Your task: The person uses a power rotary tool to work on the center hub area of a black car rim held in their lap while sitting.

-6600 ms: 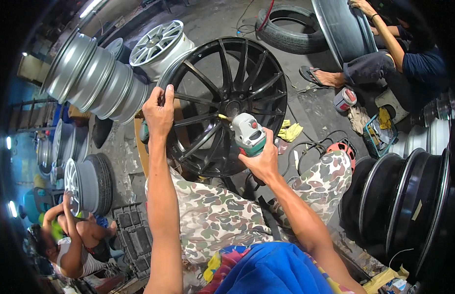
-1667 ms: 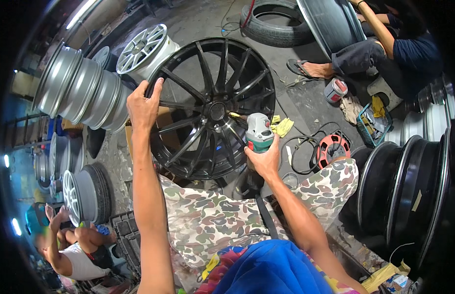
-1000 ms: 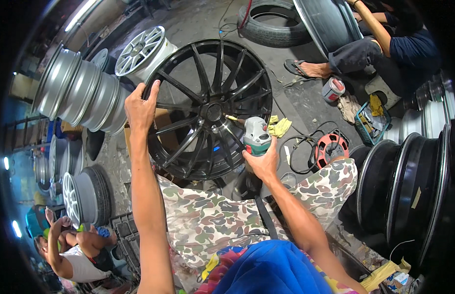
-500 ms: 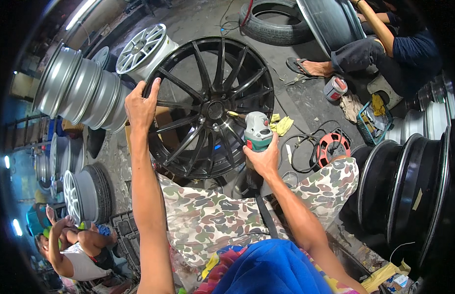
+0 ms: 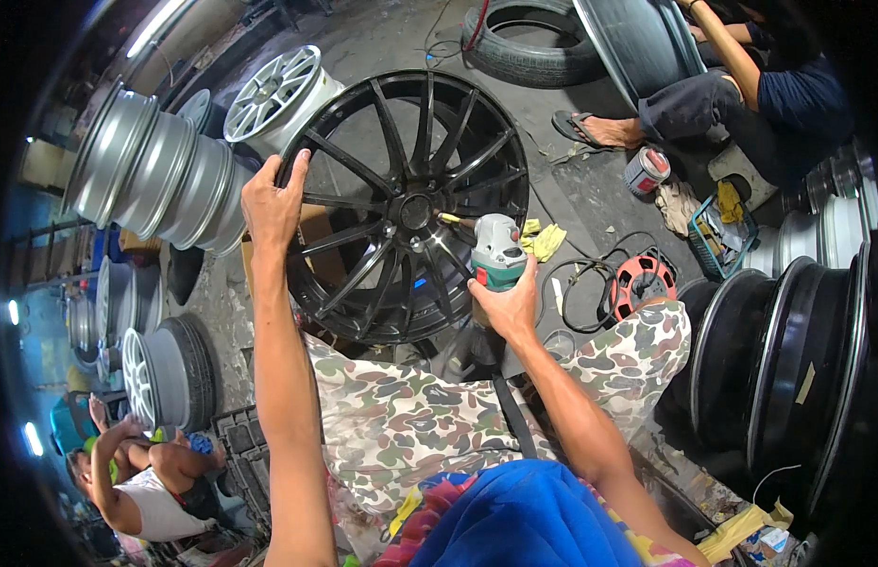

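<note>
A black multi-spoke wheel rim (image 5: 392, 156) stands tilted in front of me. My left hand (image 5: 273, 203) grips its outer edge at the left, thumb on the front face and fingers around the back. In my right hand (image 5: 511, 300) is a green and grey power grinder (image 5: 497, 253), held by its body. Its narrow yellowish tip (image 5: 452, 219) points left at the hub area, close to the lug holes; whether it touches the metal I cannot tell. Behind the lower spokes, part of a cardboard box (image 5: 316, 227) shows.
Stacked silver rims (image 5: 155, 165) and a white rim (image 5: 273, 94) stand left; black rims (image 5: 769, 359) stand right. A red cable reel (image 5: 644, 286), a can (image 5: 647, 172), a basket (image 5: 720, 236) and a tyre (image 5: 528, 47) lie around. People sit at lower left and upper right.
Almost nothing differs; the grinder in my right hand has shifted only very slightly. The left hand and the rim hold their place. The person at lower left has moved an arm.
</note>
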